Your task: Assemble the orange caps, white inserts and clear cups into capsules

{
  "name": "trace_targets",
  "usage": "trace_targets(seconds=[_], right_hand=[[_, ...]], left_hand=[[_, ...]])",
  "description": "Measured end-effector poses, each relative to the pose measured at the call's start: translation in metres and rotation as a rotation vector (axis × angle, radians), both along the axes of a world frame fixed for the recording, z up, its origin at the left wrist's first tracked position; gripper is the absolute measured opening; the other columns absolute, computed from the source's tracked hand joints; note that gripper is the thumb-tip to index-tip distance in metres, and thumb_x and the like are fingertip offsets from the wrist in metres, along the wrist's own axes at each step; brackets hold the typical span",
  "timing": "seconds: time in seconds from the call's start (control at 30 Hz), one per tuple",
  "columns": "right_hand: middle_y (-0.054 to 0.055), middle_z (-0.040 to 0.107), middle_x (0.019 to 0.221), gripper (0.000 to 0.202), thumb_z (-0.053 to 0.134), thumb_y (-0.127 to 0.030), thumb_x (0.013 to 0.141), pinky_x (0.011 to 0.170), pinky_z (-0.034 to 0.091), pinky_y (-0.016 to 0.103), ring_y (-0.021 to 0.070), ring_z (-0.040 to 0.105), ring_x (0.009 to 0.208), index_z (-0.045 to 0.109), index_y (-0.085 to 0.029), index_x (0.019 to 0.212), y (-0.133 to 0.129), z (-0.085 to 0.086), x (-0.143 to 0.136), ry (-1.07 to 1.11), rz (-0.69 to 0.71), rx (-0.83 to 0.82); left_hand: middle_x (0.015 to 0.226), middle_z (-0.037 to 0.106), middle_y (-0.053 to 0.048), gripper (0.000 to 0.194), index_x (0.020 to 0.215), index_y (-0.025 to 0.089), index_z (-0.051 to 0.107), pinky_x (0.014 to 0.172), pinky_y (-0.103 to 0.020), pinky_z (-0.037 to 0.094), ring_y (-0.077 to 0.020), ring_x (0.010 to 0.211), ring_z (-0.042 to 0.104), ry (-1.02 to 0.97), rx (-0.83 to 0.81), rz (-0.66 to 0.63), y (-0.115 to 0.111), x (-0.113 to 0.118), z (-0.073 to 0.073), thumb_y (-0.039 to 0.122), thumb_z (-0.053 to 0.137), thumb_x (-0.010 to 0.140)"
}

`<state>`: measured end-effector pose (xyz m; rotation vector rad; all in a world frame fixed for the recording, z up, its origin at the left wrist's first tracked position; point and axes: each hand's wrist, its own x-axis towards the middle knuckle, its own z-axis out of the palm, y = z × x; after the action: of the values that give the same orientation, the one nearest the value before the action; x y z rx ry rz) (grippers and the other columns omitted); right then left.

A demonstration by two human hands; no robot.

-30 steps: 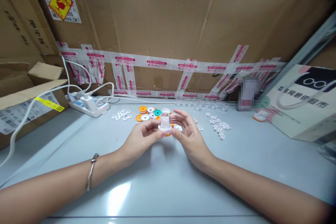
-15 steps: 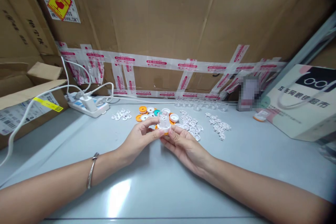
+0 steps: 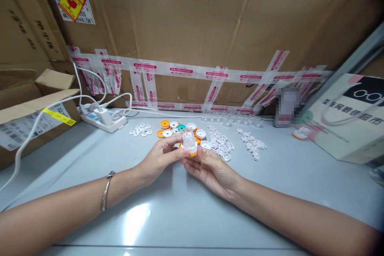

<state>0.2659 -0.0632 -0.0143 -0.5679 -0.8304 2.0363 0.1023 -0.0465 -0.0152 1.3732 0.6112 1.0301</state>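
Right now both your hands meet on one small clear plastic dome (image 3: 188, 138) with a white collar (image 3: 193, 150) and an orange base, upright and held above the grey tabletop (image 3: 168, 224). Your left hand (image 3: 160, 160) pinches it from the left, thumb across the front of the collar and fingers reaching behind. Your right hand (image 3: 217, 170) clamps it from the right, thumb against its side, fingers curled below the base. On your left wrist, down and left of the grip, sits a silver bangle (image 3: 106, 192).

Just behind the grip you have a cluster of round caps, orange and white, with one teal cap (image 3: 181, 127) among them. Left of that cluster lie small white pegs (image 3: 141, 129). Near the grip on its right spreads a heap of white openwork pieces (image 3: 219, 142), and beyond it a second pile (image 3: 253, 145). Farther back and right stands a row of clear cups (image 3: 228, 119). Well to the right, another orange-based piece (image 3: 301, 132) stands beside a printed box with a handle (image 3: 351, 116). Well left and back, a white power strip (image 3: 103, 122) has cables plugged in.
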Motion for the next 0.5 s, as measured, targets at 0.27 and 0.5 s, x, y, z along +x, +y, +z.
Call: trace_targets(seconds=[0.27, 0.5], right_hand=[[0.004, 0.068, 0.088, 0.024, 0.067, -0.03, 0.076, 0.084, 0.049, 0.02, 0.0084, 0.064, 0.082, 0.065, -0.013, 0.094, -0.0014, -0.0013, 0.0007, 0.053, 0.053, -0.023], [0.002, 0.067, 0.085, 0.029, 0.075, -0.025, 0.068, 0.083, 0.049, 0.021, 0.0084, 0.064, 0.078, 0.064, -0.015, 0.093, -0.0044, -0.0002, -0.001, 0.062, 0.068, -0.09]], left_hand=[[0.105, 0.066, -0.005, 0.021, 0.1, 0.02, 0.065, 0.09, -0.03, 0.041, -0.0223, 0.106, 0.055, 0.034, 0.072, -0.041, -0.0033, -0.0015, 0.0073, 0.028, 0.061, 0.081], [0.109, 0.065, -0.007, 0.027, 0.102, 0.02, 0.066, 0.089, -0.033, 0.042, -0.025, 0.109, 0.054, 0.073, 0.076, -0.073, -0.0027, -0.004, 0.0055, 0.034, 0.061, 0.08]])
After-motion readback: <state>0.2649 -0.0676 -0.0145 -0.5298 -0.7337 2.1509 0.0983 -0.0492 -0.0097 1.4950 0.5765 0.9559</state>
